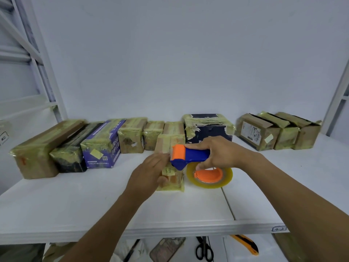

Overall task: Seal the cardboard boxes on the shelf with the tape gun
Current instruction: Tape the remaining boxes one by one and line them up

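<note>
Fingers [203,164] amid crowding taped boxes [132,135]

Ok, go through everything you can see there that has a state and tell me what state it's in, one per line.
Small box: pulled forward, upright, tape-wrapped, steadied by left hand.
Tape gun: gripped by right hand, head at the box top.
Tape roll: loaded on the gun.
Row of boxes: already taped.
Scissors: closed, lower shelf.

A plain white wall [179,53] rises behind the white shelf [75,205], flanked by white metal uprights [51,72].
</note>
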